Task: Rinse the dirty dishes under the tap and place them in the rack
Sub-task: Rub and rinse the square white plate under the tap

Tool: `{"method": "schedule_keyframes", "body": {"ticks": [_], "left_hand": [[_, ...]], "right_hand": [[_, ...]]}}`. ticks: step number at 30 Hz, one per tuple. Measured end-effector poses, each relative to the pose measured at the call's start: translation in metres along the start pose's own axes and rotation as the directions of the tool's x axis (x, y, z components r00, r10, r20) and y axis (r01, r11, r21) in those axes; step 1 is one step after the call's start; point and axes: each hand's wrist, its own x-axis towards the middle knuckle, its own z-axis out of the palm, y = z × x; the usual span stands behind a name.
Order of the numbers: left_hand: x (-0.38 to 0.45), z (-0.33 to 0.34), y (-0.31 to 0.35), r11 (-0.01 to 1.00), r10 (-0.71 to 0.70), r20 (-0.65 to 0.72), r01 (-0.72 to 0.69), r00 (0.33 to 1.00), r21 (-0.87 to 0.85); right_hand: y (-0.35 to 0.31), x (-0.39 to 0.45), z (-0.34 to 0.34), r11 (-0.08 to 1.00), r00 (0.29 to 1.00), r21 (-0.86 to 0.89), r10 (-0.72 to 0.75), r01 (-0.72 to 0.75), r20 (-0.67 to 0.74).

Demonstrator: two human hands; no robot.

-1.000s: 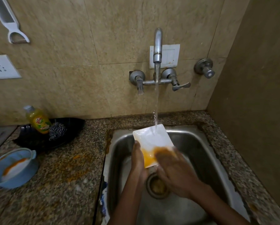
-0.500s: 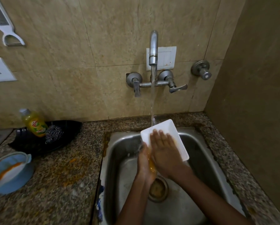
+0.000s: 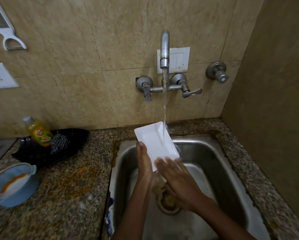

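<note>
Right hand [image 3: 177,177] with fingers [image 3: 164,162] straight and held loosely together, laid flat against the near end of the white rectangular dish [image 3: 155,144]; left hand [image 3: 144,163] along the dish's left edge, thumb tip showing at the rim, the other fingers hidden behind the dish, so how they curl cannot be told. The hand appears to support the dish from beneath. The dish is tilted over the steel sink [image 3: 232,170], far end raised toward the wall, near end dropping toward the drain [image 3: 168,200]. Its long axis runs from upper left to lower right — away from the right fingertips and up into the water stream [image 3: 164,108], which falls from the tap [image 3: 164,49] onto the far right part of the dish. No orange residue is visible on the exposed surface, so rinsing of this piece seems nearly finished. No rack is in view. The left hand, already bearing the dish, is the better placed to carry it off. A second soiled piece — the blue bowl [image 3: 24,191] with orange smears — waits on the granite counter [image 3: 67,196] to the left, well apart from both hands.
</note>
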Motion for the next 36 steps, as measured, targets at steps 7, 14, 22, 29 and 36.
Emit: {"method": "schedule_keyframes", "body": {"ticks": [7,14,22,29,36], "left_hand": [[0.006,-0.012,0.000,0.994,0.057,-0.049,-0.052,0.997,0.094],[-0.042,0.007,-0.003,0.956,-0.082,0.041,0.067,0.996,0.287],[-0.041,0.002,0.010,0.970,-0.148,-0.071,0.158,0.987,0.184],[-0.030,-0.004,0.002,0.978,-0.177,-0.023,0.178,0.984,0.108],[-0.042,0.006,0.002,0.979,-0.180,0.021,0.177,0.983,0.101]], "right_hand": [[-0.009,-0.009,-0.001,0.999,1.000,-0.031,-0.008,0.008,0.006],[-0.004,0.036,-0.014,0.981,0.982,-0.051,0.186,-0.186,0.007],[0.014,0.036,-0.027,0.915,0.941,-0.278,0.327,-0.292,0.089],[-0.004,0.020,-0.014,0.992,0.982,-0.126,0.022,0.002,0.188],[-0.013,0.023,-0.010,0.992,0.993,-0.105,0.074,-0.064,0.093]]}}
